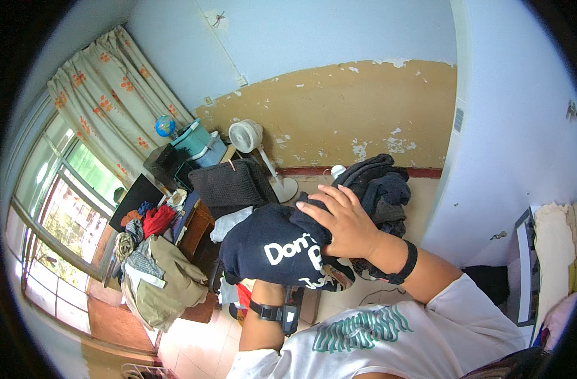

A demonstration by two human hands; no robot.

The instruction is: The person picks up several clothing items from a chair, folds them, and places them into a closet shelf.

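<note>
A bundled navy garment (265,237) with large white lettering is held up in front of my chest. My right hand (343,220) lies over its upper right side, fingers spread across a fold of the dark cloth. From below, my left wrist (268,290) reaches up under the bundle; the cloth hides the left hand itself. A black strap with a small device (288,315) is around the left wrist, and a black band (407,263) is around the right one. Just beyond my right hand sits a heap of dark clothes (385,189).
A dark padded chair back (227,184) stands beyond the bundle, beside a white pedestal fan (246,136). On the left, clothes including a khaki garment (170,279) hang at a desk with a black monitor (136,201). A shelf with cloths (554,251) stands at right.
</note>
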